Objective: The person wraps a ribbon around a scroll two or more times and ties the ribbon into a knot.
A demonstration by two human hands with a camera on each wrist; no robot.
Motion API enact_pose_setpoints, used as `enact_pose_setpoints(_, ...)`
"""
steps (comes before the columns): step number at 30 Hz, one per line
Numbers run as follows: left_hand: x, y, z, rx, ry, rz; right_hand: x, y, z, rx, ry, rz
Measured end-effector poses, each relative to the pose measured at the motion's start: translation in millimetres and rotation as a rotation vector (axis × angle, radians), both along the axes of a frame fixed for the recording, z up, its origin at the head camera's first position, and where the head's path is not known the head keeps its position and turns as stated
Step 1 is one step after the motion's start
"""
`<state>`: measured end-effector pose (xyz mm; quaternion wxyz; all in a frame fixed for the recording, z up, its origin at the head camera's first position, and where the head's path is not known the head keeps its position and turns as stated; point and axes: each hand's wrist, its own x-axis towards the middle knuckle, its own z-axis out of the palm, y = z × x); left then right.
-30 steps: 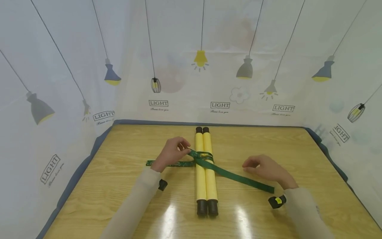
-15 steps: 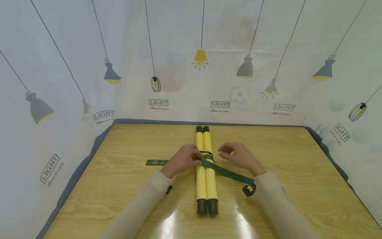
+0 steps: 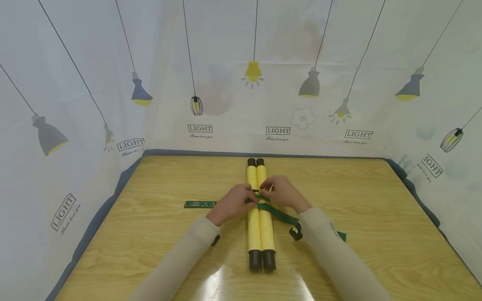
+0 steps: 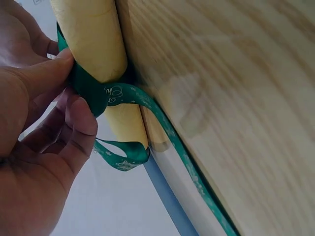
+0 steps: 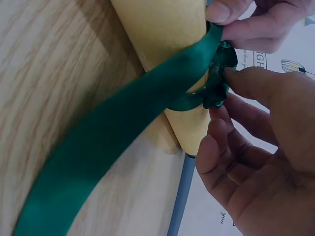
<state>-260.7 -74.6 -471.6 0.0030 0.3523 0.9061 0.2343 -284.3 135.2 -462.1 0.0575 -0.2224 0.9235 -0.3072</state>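
Note:
Two yellow rods (image 3: 254, 232) with dark end caps lie side by side, pointing away from me. A green ribbon (image 4: 172, 132), printed with pale lettering on one face, is wrapped around them near the middle. My left hand (image 3: 233, 202) pinches the ribbon on top of the rods between thumb and fingertips. Just right of it, my right hand (image 3: 280, 192) has thumb and forefinger on a bunched part of the ribbon (image 5: 219, 73). One ribbon tail extends left along the table; the other runs right, passing partly under my right sleeve.
The wooden table (image 3: 150, 184) has a blue edging (image 3: 103, 213) along its back and sides. Behind it hangs a pale sheet (image 3: 233, 142) printed with lamps. Dark straps (image 3: 296, 232) sit at both wrists.
My right hand has come in from the right to the ribbon at the rods. My left hand has shifted right onto the rods, holding the ribbon lower.

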Motion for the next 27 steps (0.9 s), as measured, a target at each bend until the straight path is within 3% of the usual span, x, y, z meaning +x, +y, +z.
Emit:
enact_pose_setpoints(9, -1.6, 0.4, -2.0, 0.032, -0.025, 0.038, -0.6, -2.1, -3.5, -0.02, -0.06, -0.033)
enact_pose_setpoints(16, -2.5, 6.4, 2.5, 0.045, 0.019, 0.123, 4.8, 5.2, 4.2, -0.094, -0.155, -0.075)
enact_pose_setpoints(22, -5.3, 15.8, 4.9, 0.102, 0.014, 0.206, 4.6, 11.6, 3.1, -0.187, -0.2, -0.054)
enact_pose_setpoints(27, -5.9, 22.9, 5.4, 0.151, -0.01, 0.286, 6.6, 12.7, 2.8, -0.297, -0.314, -0.073)
